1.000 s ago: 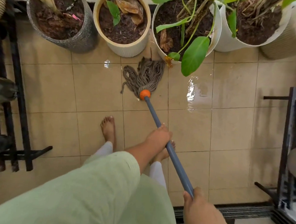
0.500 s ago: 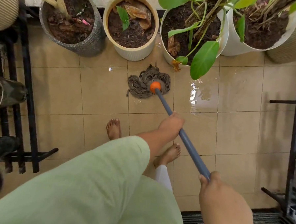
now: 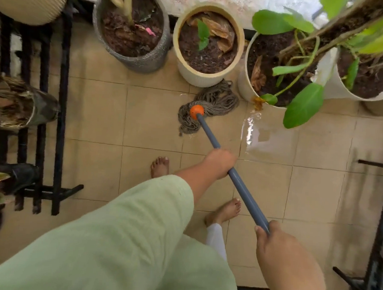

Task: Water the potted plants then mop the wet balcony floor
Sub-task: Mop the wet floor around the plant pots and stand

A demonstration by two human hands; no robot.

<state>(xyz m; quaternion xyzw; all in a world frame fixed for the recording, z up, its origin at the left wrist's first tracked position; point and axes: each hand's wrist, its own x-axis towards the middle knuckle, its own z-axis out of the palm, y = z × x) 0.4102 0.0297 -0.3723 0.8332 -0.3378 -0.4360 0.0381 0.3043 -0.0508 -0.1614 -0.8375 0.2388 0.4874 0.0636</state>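
The right hand (image 3: 278, 247) grips the near end of the mop handle (image 3: 243, 189); the left hand (image 3: 220, 163) is wrapped round it farther up. Beyond the left hand the mop head (image 3: 212, 101) lies bunched on the tiles, between a cream pot (image 3: 203, 79) and a white pot (image 3: 244, 87). A puddle (image 3: 266, 137) (glossy, unwiped) spreads just right of the left hand. Dark soil (image 3: 213, 57) suggests the watering is done, while the mopping looks only partly finished.
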